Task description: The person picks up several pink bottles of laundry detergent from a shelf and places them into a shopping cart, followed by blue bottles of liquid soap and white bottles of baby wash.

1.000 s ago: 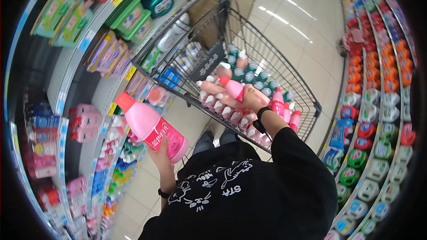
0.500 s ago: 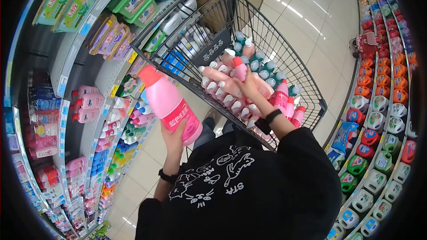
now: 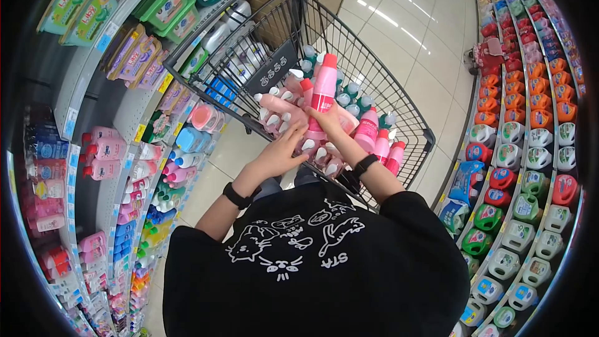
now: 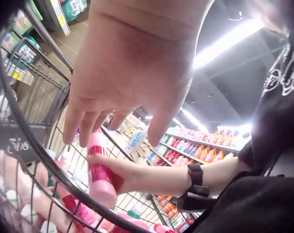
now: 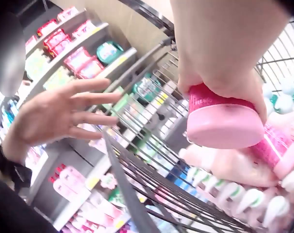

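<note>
My right hand [image 3: 331, 120] grips a pink bottle with a red cap [image 3: 324, 84], held upright over the bottles in the cart. In the right wrist view that hand [image 5: 222, 63] is curled round the bottle, its pale pink base [image 5: 225, 127] toward the camera. Beside it, my left hand [image 3: 282, 150] is over the cart's near edge with fingers extended, holding nothing. The left wrist view shows the left hand [image 4: 132, 73] with its fingers spread, above the gripped bottle [image 4: 101, 170]. Another red-capped bottle [image 3: 306, 90] stands just left of the held one.
The black wire cart [image 3: 387, 65] holds pink pump bottles, green bottles with clear caps [image 3: 352, 89] and several pink red-capped bottles [image 3: 367, 128]. Shelves of packaged goods line the left [image 3: 146, 93] and right sides. A tiled floor [image 3: 399, 31] runs beyond the cart.
The left hand no longer holds its large pink bottle and has moved right to the cart. The right hand now holds a large red-capped bottle upright instead of the one lower among the bottles.
</note>
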`<act>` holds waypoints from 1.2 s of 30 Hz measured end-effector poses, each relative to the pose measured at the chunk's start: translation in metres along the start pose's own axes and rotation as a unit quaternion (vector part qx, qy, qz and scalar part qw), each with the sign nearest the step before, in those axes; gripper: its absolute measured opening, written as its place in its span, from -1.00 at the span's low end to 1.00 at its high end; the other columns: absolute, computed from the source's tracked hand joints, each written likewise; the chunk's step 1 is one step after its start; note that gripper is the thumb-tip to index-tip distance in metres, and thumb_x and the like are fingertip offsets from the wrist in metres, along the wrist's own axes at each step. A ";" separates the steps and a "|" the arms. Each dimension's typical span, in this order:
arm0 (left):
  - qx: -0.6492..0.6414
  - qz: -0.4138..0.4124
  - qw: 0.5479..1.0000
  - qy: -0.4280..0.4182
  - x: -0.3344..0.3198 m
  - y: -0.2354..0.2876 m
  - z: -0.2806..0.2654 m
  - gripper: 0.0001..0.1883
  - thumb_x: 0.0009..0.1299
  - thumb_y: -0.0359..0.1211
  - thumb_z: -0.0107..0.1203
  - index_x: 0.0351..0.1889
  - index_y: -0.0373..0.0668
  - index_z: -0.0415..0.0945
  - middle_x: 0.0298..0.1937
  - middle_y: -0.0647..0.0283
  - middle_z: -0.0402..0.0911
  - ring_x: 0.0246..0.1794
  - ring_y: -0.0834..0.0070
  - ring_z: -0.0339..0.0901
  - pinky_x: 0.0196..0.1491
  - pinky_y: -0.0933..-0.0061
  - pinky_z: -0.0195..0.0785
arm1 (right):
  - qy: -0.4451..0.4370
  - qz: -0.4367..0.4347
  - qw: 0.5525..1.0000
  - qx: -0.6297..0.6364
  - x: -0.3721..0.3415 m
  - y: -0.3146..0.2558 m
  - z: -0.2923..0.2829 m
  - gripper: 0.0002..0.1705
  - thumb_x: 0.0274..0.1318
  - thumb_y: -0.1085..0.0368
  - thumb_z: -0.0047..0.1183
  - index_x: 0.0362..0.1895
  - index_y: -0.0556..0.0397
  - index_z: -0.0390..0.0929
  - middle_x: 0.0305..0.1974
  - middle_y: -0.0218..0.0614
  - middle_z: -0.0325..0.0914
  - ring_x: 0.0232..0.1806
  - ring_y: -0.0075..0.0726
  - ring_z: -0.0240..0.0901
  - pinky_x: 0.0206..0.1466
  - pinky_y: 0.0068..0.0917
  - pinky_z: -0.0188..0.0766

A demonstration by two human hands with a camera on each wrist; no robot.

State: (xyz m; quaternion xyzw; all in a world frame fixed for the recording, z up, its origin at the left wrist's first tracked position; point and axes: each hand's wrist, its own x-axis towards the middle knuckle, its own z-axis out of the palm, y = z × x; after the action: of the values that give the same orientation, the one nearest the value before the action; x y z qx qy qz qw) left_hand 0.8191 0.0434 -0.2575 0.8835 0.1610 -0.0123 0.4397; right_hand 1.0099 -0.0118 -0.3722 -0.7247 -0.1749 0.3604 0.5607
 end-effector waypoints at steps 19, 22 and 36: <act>-0.090 -0.355 0.909 0.199 -0.169 -0.007 0.046 -0.38 0.33 -0.18 0.04 0.29 -0.21 0.13 0.24 -0.04 0.28 0.14 0.11 0.38 0.15 0.28 0.26 | 0.035 0.046 0.882 -0.467 -0.007 0.103 0.043 0.23 -0.40 -0.07 0.34 0.32 0.08 -0.14 0.06 0.08 0.19 0.16 0.17 0.15 0.13 0.08 0.18; -0.095 -0.346 0.905 0.229 -0.191 -0.013 0.050 -0.38 0.33 -0.17 0.04 0.30 -0.19 0.14 0.23 0.00 0.31 0.12 0.12 0.40 0.12 0.28 0.27 | 0.037 0.001 0.870 -0.492 -0.005 0.112 0.043 0.24 -0.42 -0.10 0.35 0.29 0.16 -0.09 0.06 0.10 0.20 0.15 0.20 0.16 0.17 0.04 0.17; -0.135 -0.372 0.769 0.501 -0.489 -0.033 0.072 -0.37 0.33 -0.16 0.06 0.31 -0.14 0.13 0.10 -0.03 0.46 0.04 0.11 0.47 0.07 0.23 0.33 | -0.039 -0.263 0.962 -0.060 0.010 -0.048 0.081 -0.55 0.04 0.33 0.06 0.07 0.11 0.38 -0.16 -0.18 0.51 -0.22 -0.33 0.44 -0.13 -0.49 0.38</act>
State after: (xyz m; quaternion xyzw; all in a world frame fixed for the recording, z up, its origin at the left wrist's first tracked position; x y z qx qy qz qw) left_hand 0.3549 -0.1280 -0.2477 0.5668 0.6745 0.2918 0.3722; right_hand 0.9659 0.0651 -0.3397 -0.6707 -0.4031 0.2170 0.5836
